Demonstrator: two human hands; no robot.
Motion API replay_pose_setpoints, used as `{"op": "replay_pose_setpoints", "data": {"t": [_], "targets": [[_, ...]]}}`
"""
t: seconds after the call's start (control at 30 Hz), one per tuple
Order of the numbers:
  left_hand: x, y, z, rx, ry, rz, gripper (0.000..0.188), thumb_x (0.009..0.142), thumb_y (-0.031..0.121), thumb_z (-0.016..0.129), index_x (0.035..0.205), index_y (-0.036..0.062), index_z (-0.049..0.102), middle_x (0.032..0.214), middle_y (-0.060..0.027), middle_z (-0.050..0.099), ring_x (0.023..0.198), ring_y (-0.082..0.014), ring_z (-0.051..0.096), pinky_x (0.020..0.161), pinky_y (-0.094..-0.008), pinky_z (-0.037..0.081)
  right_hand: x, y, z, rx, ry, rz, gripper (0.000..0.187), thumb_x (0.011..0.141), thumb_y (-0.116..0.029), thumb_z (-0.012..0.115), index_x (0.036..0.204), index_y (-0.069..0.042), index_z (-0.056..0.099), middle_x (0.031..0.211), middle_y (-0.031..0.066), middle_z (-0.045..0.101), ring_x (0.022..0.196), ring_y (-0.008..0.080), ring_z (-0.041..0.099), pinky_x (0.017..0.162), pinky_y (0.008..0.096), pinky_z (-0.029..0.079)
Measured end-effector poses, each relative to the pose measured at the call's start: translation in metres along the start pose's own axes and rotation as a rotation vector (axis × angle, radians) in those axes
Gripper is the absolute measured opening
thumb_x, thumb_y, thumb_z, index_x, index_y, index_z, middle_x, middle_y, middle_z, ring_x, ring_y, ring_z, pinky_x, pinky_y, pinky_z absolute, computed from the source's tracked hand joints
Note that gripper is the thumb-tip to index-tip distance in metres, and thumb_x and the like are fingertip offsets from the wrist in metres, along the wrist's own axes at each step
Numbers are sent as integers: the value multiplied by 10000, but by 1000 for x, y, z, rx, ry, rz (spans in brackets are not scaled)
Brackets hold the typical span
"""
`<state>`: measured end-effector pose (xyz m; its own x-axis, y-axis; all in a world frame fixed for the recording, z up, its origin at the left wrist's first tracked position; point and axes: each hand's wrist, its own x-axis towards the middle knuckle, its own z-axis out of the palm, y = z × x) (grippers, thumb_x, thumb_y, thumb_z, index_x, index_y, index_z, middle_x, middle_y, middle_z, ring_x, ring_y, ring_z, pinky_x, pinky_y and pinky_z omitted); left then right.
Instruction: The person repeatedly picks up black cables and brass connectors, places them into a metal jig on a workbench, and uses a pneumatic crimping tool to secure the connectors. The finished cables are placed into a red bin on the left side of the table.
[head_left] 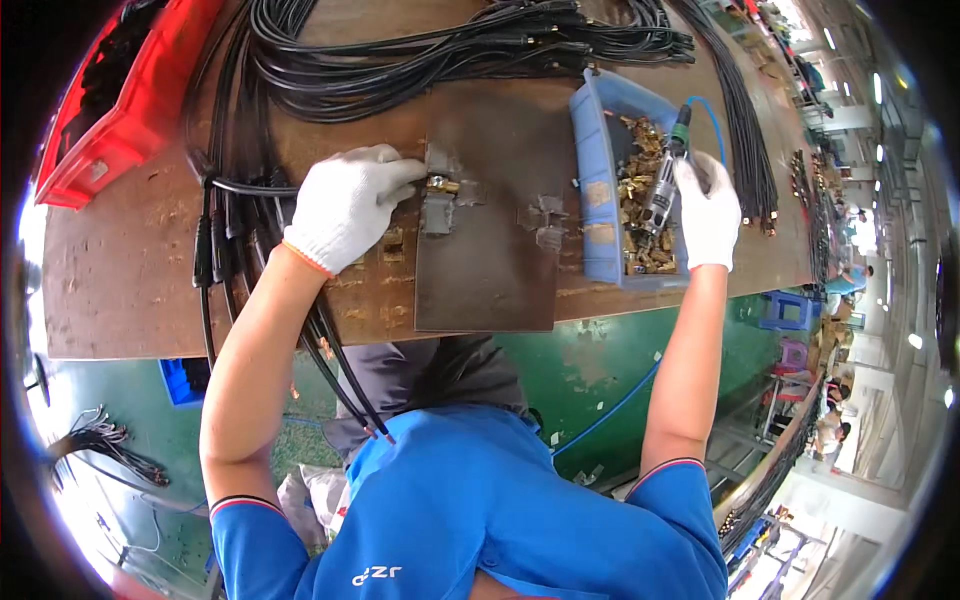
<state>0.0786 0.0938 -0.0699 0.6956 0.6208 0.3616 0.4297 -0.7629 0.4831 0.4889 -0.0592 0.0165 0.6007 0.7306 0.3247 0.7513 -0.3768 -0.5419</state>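
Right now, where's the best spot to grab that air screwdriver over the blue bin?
Probably around its grey barrel, as the gloved right hand grips the air screwdriver now: coming from the right side, clear of the blue hose at its top and of the tip pointing down into the blue bin.

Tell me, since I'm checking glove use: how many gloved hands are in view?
2. The left hand in a white glove presses a brass fitting at the metal plate; the right hand, also gloved, holds a pneumatic tool over the blue bin.

Seen from head height, facing steeply down, close over the workbench (120,280) filling the frame's upper half.
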Motion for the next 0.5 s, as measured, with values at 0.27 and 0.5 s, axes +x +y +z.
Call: {"op": "replay_pose_setpoints", "data": {"t": [0.27, 0.5], "targets": [[-1, -2, 0, 21, -3, -8, 209, 935, 183, 752, 1136, 151, 803, 1005, -88, 761, 937, -349, 741, 816, -445, 586, 4, -2, 19, -544, -244, 173, 788, 918, -438, 739, 1588, -117, 474, 1207, 241, 775, 1130, 455, 740, 989, 530, 554], [-3, -3, 4, 30, 7, 12, 203, 946, 190, 742, 1140, 169, 798, 996, -83, 746, 918, -350, 733, 805, -454, 581, 22, 47, -7, 708, -98, 378, 332, 885, -195, 777, 1175, -74, 671, 867, 44, 660, 704, 151, 624, 607, 313, 525]]}}
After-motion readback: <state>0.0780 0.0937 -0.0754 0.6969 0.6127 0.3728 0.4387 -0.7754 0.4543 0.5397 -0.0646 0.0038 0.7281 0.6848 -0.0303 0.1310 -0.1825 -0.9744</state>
